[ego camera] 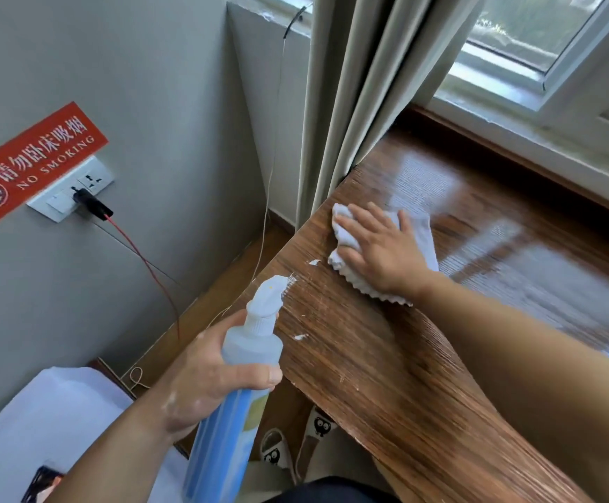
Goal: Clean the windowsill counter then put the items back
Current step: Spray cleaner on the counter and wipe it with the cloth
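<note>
One white cloth [419, 241], crumpled and scallop-edged, lies on the glossy wood-grain counter [386, 375] near its left corner; the right hand [379, 248] presses it, fingers spread; the left hand [205, 375] grips one translucent blue bottle [237, 375]; two slippers [295, 444] below.

Grey wall [150, 85] with a red sign [34, 165] (NO SMOKING) — beige curtain [350, 85] hangs beside the daylit window [531, 38].
</note>
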### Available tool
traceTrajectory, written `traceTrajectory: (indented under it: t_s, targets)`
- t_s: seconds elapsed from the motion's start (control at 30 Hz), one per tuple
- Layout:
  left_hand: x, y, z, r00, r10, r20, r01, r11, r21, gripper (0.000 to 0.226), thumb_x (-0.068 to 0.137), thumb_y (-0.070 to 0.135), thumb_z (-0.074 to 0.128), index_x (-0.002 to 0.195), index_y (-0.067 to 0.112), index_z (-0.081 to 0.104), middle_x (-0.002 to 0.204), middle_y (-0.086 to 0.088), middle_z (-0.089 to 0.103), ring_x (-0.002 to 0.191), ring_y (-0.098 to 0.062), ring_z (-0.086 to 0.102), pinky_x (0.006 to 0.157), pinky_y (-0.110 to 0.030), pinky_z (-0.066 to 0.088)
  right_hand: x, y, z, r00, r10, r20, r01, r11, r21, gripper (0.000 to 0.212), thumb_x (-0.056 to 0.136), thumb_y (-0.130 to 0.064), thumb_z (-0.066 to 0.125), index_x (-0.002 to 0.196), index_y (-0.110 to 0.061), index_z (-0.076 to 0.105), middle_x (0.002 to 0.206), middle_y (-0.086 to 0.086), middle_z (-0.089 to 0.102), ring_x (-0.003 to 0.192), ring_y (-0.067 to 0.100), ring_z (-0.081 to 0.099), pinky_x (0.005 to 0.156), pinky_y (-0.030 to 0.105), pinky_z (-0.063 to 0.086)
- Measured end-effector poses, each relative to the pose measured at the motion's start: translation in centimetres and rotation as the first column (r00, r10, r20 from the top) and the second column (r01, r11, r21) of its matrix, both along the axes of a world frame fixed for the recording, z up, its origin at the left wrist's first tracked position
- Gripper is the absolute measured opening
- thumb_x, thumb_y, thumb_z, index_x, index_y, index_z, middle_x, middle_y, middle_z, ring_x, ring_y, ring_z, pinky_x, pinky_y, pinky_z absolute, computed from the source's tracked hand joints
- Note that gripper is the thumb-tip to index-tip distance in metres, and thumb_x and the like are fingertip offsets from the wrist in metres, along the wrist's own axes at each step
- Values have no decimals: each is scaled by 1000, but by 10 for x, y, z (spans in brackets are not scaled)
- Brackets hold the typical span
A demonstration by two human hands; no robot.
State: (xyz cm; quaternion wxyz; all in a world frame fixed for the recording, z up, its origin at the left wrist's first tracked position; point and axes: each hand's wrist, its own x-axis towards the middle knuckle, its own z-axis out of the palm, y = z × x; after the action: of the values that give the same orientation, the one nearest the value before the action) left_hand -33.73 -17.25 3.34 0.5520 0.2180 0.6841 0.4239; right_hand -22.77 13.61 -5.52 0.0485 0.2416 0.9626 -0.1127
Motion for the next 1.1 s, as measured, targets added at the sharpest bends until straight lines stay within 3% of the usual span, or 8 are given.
traceTrajectory:
  t_s: [0.13, 0.27, 0.47, 0.63, 0.77, 0.93, 1.1]
  targets:
    - [5, -6, -1, 1000, 22, -7, -22, 999, -23, 62, 55, 47, 87, 113, 48, 67, 104, -12, 70, 99, -36, 71, 85, -48, 64, -36, 44, -1, 987, -163, -3, 163, 987, 0, 58, 104, -57, 30, 158, -37, 24, 168, -7, 19, 156, 23, 8, 119, 66, 4]
    - [7, -5, 3, 1000, 18, 23, -17, 1000, -5, 59, 55, 44, 86, 112, 48, 69, 102, -14, 70, 97, -37, 72, 85, -48, 64, -33, 31, -1, 987, -158, -25, 158, 987, 20, 59, 104, -58, 28, 159, -36, 23, 168, -7, 18, 156, 24, 6, 120, 66, 1]
    - [0, 5, 5, 1000, -4, 11, 4, 998, 58, 56, 53, 45, 85, 108, 43, 70, 99, -14, 70, 95, -38, 71, 81, -41, 65, 23, -38, -6, 996, -78, -48, 80, 996, 28, 57, 104, -59, 28, 157, -37, 28, 166, -7, 23, 155, 24, 13, 121, 63, 5]
    - [-13, 13, 5, 998, -57, -21, 58, 994, 91, 52, 53, 49, 83, 103, 41, 70, 96, -10, 70, 91, -31, 71, 74, -33, 62, 70, -108, -5, 990, -141, -6, 141, 989, 36, 58, 102, -60, 25, 156, -38, 29, 165, -9, 26, 155, 24, 16, 121, 63, 10]
    - [-20, 12, 2, 992, -123, -8, 124, 989, 77, 57, 57, 49, 82, 111, 44, 67, 100, -9, 70, 95, -33, 72, 81, -39, 64, 85, -136, -3, 992, -129, 12, 130, 992, -5, 58, 103, -61, 23, 156, -38, 29, 166, -9, 24, 156, 23, 14, 121, 63, 9]
    - [-26, 5, 2, 983, -182, -13, 183, 982, 57, 53, 54, 50, 82, 105, 43, 67, 96, -7, 69, 93, -31, 71, 80, -37, 64, 51, -85, 1, 979, -201, 19, 201, 979, -10, 63, 102, -64, 18, 160, -39, 18, 169, -9, 14, 157, 18, 4, 123, 60, -1]
    - [-32, -6, 4, 980, -192, -49, 194, 980, 43, 48, 53, 51, 81, 97, 39, 69, 95, -6, 69, 90, -27, 70, 76, -30, 63, -11, 0, 0, 935, -355, 17, 356, 934, -15, 62, 103, -61, 25, 160, -37, 17, 170, -6, 12, 156, 23, 6, 121, 64, -2]
